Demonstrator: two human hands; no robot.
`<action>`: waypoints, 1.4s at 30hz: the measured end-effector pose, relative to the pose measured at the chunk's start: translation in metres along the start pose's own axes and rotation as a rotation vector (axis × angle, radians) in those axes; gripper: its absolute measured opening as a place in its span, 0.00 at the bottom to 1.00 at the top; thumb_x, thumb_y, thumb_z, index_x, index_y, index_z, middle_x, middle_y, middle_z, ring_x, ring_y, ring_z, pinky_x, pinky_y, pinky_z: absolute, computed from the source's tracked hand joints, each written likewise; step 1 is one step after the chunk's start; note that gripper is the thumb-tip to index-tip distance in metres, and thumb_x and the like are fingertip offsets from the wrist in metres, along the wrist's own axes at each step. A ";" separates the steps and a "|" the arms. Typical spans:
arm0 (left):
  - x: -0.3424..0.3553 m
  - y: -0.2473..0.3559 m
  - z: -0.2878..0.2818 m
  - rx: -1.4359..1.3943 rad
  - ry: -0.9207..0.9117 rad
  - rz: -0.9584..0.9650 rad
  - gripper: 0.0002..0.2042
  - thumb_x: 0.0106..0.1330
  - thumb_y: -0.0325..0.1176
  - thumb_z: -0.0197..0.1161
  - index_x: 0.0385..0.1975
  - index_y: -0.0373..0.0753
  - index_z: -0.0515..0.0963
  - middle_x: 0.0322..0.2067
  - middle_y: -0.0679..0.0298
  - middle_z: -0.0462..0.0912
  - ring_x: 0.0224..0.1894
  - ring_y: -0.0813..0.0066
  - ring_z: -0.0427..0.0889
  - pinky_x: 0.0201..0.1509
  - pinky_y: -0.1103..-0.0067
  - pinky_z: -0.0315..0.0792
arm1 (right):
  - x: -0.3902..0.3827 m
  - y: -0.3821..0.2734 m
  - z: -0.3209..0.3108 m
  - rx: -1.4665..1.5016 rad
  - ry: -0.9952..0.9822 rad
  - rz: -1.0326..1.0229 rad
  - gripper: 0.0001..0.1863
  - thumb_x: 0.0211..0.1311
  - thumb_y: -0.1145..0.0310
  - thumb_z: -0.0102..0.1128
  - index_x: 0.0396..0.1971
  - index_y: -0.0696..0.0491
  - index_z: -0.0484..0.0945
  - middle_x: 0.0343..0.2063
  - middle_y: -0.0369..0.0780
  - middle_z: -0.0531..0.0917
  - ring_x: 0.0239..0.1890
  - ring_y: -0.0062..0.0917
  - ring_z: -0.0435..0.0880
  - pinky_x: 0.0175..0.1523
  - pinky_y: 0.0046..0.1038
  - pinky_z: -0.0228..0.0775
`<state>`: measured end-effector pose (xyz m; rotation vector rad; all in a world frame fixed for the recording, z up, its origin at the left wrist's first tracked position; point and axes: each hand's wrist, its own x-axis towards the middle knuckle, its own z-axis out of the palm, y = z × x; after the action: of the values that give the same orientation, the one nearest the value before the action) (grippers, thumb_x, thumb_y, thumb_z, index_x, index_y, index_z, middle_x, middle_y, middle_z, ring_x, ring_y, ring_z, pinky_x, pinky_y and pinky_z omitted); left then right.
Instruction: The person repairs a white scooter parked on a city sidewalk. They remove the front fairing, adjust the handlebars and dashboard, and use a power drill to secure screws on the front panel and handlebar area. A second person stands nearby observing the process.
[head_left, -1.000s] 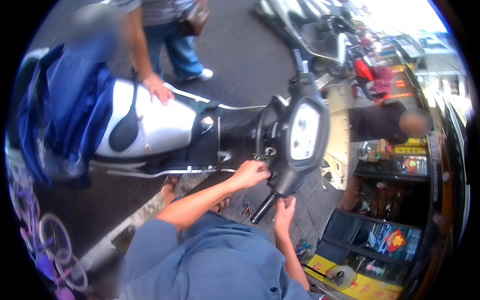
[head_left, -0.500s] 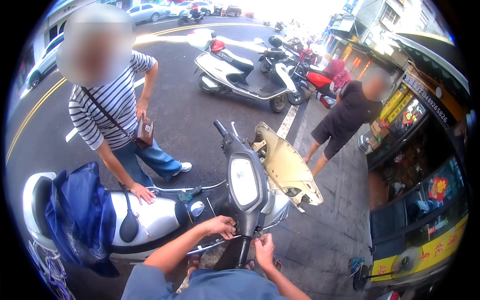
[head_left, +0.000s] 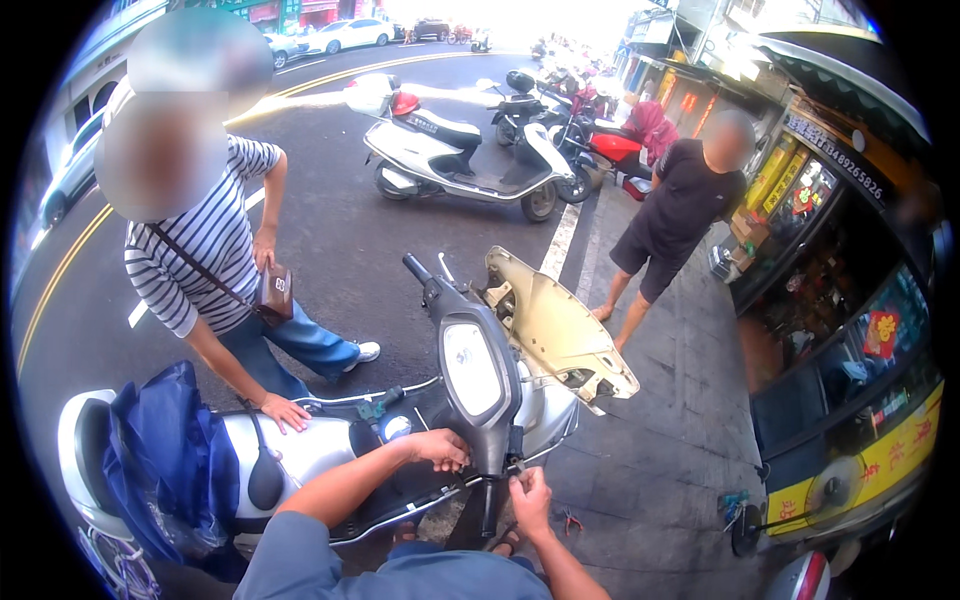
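Note:
A scooter stands before me with its grey handlebar cover (head_left: pixel 482 425), which carries a large headlight (head_left: pixel 472 372). My left hand (head_left: pixel 440 450) is closed in a pinch at the left side of the cover; what its fingers hold is too small to make out. On the other side, my right hand (head_left: pixel 530 497) pinches close to the lever mount (head_left: pixel 515 450), beside the near black handlebar grip (head_left: pixel 489 508). Whatever lies between those fingertips is also unclear. Behind the handlebar, a cream front panel (head_left: pixel 560 320) sits tilted away from the body, its inner side showing.
At the left, a person in a striped shirt (head_left: pixel 215 240) rests a hand on the silver seat (head_left: pixel 310 440), near a dark blue cloth (head_left: pixel 165 450). Another person (head_left: pixel 685 205) stands by the shopfront. Red-handled pliers (head_left: pixel 572 521) lie on the pavement. A white scooter (head_left: pixel 460 160) is parked beyond.
The view has shifted slightly, and the pliers on the pavement now show. Both my hands stay at the handlebar with fingers pinched. The striped-shirt person leans a little lower.

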<state>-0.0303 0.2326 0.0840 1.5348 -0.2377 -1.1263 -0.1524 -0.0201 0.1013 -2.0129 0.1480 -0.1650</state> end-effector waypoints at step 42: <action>0.010 0.013 0.042 -0.377 0.194 0.015 0.09 0.74 0.33 0.52 0.41 0.33 0.74 0.31 0.57 0.82 0.30 0.68 0.85 0.34 0.76 0.83 | 0.001 -0.011 -0.024 -0.338 0.515 -0.308 0.08 0.53 0.76 0.66 0.30 0.57 0.75 0.31 0.43 0.82 0.36 0.39 0.79 0.42 0.37 0.71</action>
<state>-0.0510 0.1946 0.0952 1.2901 0.0911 -0.9399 -0.1559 -0.0369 0.1220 -2.2808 0.1992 -0.9076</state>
